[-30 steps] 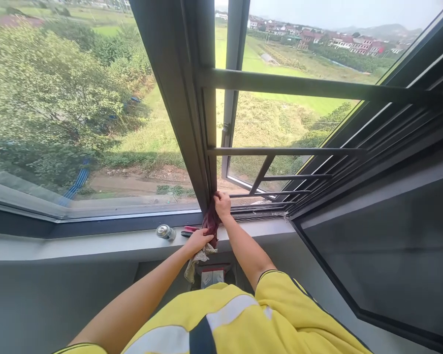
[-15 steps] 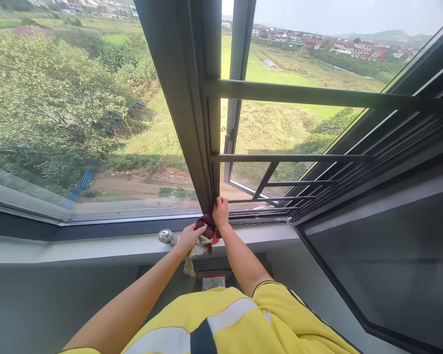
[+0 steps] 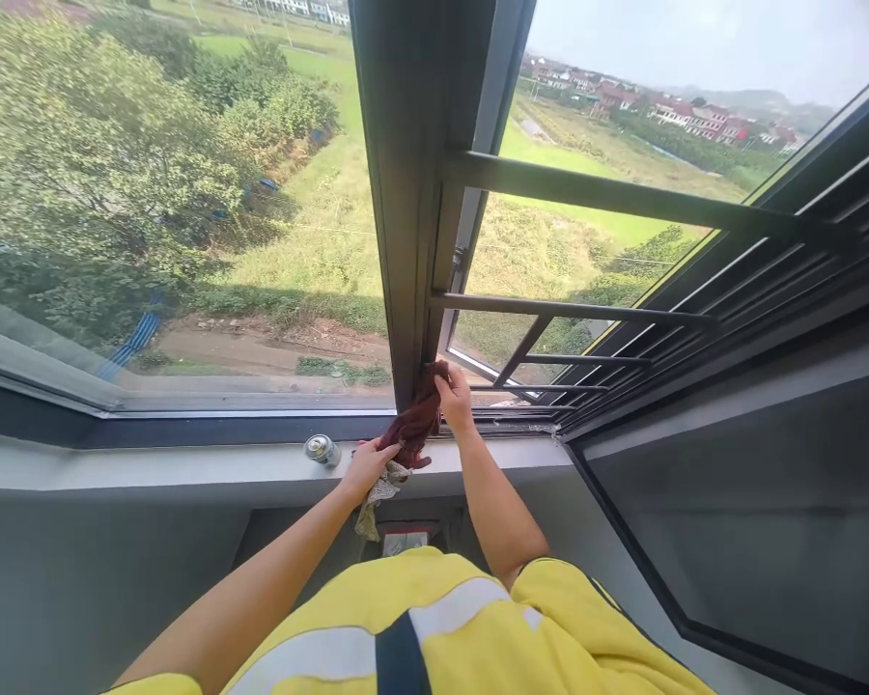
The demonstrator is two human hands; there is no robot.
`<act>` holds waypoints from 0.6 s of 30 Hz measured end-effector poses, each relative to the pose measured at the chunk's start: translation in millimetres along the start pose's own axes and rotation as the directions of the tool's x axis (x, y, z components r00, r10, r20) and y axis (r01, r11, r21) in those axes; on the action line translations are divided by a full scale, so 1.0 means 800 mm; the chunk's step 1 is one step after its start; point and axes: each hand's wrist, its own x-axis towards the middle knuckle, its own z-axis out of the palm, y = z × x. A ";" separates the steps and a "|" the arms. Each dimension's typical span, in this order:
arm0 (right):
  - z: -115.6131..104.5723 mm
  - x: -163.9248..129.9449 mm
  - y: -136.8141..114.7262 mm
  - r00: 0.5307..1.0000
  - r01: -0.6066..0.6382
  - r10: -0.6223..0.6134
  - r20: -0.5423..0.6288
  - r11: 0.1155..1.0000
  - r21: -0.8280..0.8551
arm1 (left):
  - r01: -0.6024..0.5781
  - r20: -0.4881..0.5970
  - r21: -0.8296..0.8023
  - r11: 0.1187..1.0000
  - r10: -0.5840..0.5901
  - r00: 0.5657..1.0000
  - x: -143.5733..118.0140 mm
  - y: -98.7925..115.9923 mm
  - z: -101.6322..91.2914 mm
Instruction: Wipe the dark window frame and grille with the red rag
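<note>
A dark red cloth [image 3: 414, 422] stretches between my two hands at the foot of the dark window post [image 3: 414, 241]. My right hand [image 3: 455, 396] pinches its upper end close to the frame, beside the lowest guard bars. Lower down, my left hand [image 3: 366, 466] is closed on the other end of the red cloth, along with a pale patterned cloth [image 3: 382, 490] that dangles over the sill edge. A spray can [image 3: 322, 450] stands on the sill just left of my left hand.
The white window sill [image 3: 188, 465] runs below a fixed pane on the left. Dark guard bars [image 3: 586, 309] cross the right opening, with an outward-opened sash behind them. A dark framed panel [image 3: 753, 502] leans at the right. Below the sill sits a partly hidden object with a red edge.
My right hand has drawn the red cloth up and out from a bunched shape, so it now spans both hands. The view has shifted slightly.
</note>
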 end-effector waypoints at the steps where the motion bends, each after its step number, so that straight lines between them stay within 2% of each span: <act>1: 0.004 0.002 -0.010 0.997 0.077 -0.077 -0.031 0.997 0.014 | 0.005 -0.005 0.000 1.000 -0.005 1.000 0.002 0.002 0.000; 3: 0.025 -0.001 -0.020 0.989 0.127 -0.132 -0.069 0.989 -0.079 | 0.009 -0.004 0.014 1.000 -0.009 1.000 0.008 0.005 0.000; 5: 0.059 -0.016 -0.010 0.991 0.047 -0.074 -0.113 0.972 -0.229 | 0.007 0.001 0.042 0.999 -0.007 1.000 0.014 0.005 0.000; 8: 0.107 -0.046 0.033 0.983 -0.119 0.063 -0.172 0.932 -0.342 | 0.017 -0.027 0.101 0.995 -0.015 1.000 0.017 -0.002 -0.004; 10: 0.122 -0.062 0.066 0.982 -0.147 0.096 -0.161 0.928 -0.343 | 0.031 -0.051 0.137 0.990 -0.025 0.998 0.015 -0.011 -0.009; 12: 0.121 -0.070 0.093 0.991 -0.117 0.086 -0.107 0.934 -0.337 | 0.041 -0.050 0.160 0.986 -0.034 0.998 0.010 -0.019 -0.013; 14: 0.107 -0.072 0.109 0.995 -0.098 0.094 -0.029 0.937 -0.336 | 0.051 -0.026 0.178 0.983 -0.047 0.999 0.004 -0.024 -0.014; 16: 0.090 -0.071 0.114 0.987 -0.132 0.156 0.047 0.932 -0.337 | 0.063 -0.003 0.201 0.978 -0.064 0.998 0.000 -0.025 -0.013; 18: 0.074 -0.066 0.106 0.969 -0.192 0.232 0.080 0.920 -0.342 | 0.078 0.007 0.227 0.971 -0.081 0.997 -0.002 -0.026 -0.010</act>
